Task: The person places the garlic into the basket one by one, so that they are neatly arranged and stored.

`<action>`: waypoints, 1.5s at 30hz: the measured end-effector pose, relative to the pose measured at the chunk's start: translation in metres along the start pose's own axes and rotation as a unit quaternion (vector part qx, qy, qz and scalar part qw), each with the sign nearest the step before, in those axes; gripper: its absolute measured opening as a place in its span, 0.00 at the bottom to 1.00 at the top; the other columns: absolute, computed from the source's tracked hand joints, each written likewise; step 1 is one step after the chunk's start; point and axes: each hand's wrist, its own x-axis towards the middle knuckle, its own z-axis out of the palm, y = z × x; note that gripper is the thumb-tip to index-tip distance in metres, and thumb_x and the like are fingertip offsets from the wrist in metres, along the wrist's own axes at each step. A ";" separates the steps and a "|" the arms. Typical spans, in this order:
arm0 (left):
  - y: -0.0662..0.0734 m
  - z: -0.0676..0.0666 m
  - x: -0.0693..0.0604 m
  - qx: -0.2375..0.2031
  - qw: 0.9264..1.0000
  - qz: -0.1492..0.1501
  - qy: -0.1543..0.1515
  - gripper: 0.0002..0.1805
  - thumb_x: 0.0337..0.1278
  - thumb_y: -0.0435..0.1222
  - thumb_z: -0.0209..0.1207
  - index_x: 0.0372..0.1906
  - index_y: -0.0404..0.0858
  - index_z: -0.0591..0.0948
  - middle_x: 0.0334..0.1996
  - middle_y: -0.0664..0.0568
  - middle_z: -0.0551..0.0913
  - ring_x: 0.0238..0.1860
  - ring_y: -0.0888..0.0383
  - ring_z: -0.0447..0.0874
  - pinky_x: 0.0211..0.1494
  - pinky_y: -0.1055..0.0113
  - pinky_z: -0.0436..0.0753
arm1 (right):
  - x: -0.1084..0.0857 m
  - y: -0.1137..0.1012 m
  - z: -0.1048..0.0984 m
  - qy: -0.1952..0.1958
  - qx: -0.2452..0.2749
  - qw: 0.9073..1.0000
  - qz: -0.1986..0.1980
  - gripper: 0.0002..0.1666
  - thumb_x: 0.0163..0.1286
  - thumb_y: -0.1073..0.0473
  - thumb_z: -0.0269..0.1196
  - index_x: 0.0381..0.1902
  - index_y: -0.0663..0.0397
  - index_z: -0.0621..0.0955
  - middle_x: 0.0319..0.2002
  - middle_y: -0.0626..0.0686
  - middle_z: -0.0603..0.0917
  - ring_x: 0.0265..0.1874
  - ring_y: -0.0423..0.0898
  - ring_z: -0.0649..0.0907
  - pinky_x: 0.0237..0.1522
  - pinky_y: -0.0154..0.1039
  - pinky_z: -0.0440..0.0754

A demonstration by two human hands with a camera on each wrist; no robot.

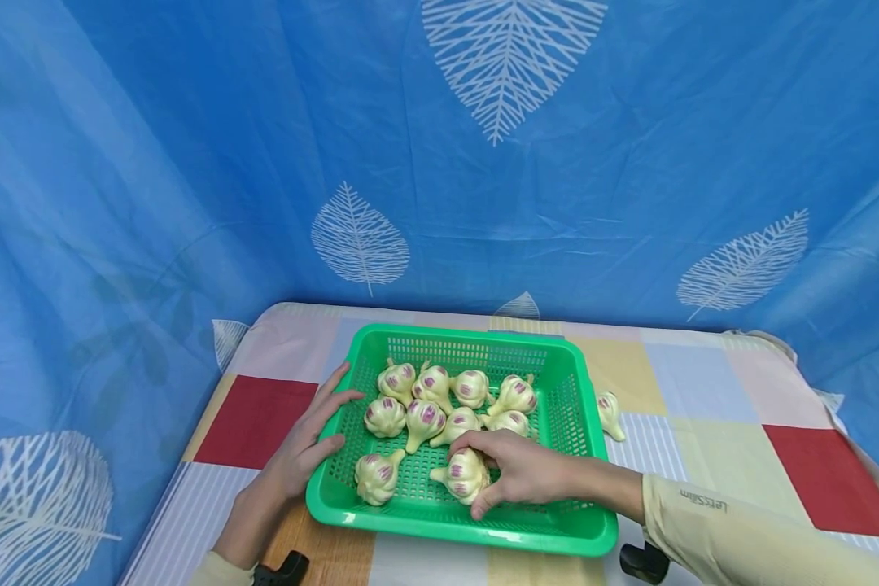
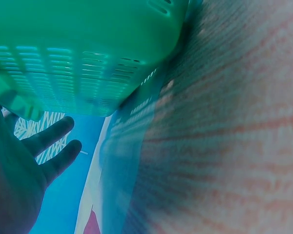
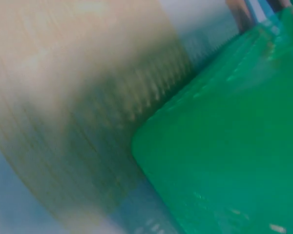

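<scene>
A green plastic basket (image 1: 439, 533) holds several white garlic bulbs with purple streaks. Inside its front half, my right hand (image 1: 531, 468) grips one garlic bulb (image 1: 465, 477) between thumb and fingers, its stem pointing left. At the basket's left rim rests my left hand (image 1: 303, 448), fingers straight. The left wrist view shows that hand (image 2: 19, 165) with spread fingers beside the slotted basket wall (image 2: 83, 68). Another garlic bulb (image 1: 377, 477) lies alone near the front left corner. In the right wrist view only the basket's outer side (image 3: 224, 146) shows; the hand is hidden there.
One garlic bulb (image 1: 610, 415) lies on the patchwork tablecloth (image 1: 725, 456), just right of the basket. A blue curtain (image 1: 601, 203) with white leaf prints hangs behind and beside the table. Bare wood (image 1: 330, 545) shows at the front left.
</scene>
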 end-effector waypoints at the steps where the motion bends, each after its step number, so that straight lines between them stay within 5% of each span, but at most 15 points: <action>1: -0.001 0.000 0.000 0.000 1.000 0.001 0.001 0.30 0.57 0.32 0.50 0.67 0.34 0.72 0.81 0.46 0.46 0.78 0.47 0.44 0.62 0.31 0.66 | 0.002 0.000 0.002 -0.003 -0.006 1.000 -0.001 0.39 0.52 0.50 0.79 0.61 0.49 0.76 0.47 0.37 0.80 0.38 0.36 0.75 0.40 0.34 0.75; 10: -0.003 0.002 -0.001 0.002 1.000 0.011 0.005 0.29 0.57 0.32 0.50 0.67 0.34 0.72 0.81 0.46 0.47 0.78 0.45 0.45 0.61 0.30 0.66 | 0.017 0.004 0.017 -0.013 -0.061 0.998 -0.005 0.40 0.58 0.47 0.76 0.65 0.50 0.72 0.60 0.44 0.77 0.60 0.38 0.74 0.59 0.40 0.74; 17: -0.002 0.001 -0.001 0.007 1.000 0.002 -0.001 0.30 0.57 0.33 0.51 0.67 0.34 0.72 0.81 0.47 0.46 0.78 0.48 0.44 0.62 0.37 0.70 | 0.025 0.007 0.025 -0.014 -0.085 0.996 -0.011 0.41 0.63 0.39 0.69 0.67 0.51 0.70 0.60 0.44 0.76 0.60 0.38 0.74 0.57 0.39 0.75; 32: -0.002 0.000 -0.001 0.009 1.000 0.003 -0.002 0.30 0.58 0.35 0.52 0.68 0.37 0.71 0.81 0.48 0.46 0.78 0.51 0.45 0.62 0.50 0.75 | 0.025 0.008 0.025 -0.035 -0.115 0.992 -0.033 0.42 0.69 0.39 0.64 0.70 0.57 0.68 0.65 0.52 0.75 0.65 0.43 0.73 0.63 0.41 0.72; 45: -0.001 -0.001 -0.001 0.014 1.000 0.006 -0.001 0.30 0.58 0.34 0.52 0.68 0.36 0.72 0.81 0.47 0.47 0.78 0.49 0.46 0.62 0.48 0.75 | 0.003 -0.005 0.006 -0.066 -0.122 0.990 0.006 0.49 0.72 0.34 0.57 0.77 0.59 0.60 0.74 0.55 0.66 0.72 0.48 0.66 0.68 0.48 0.67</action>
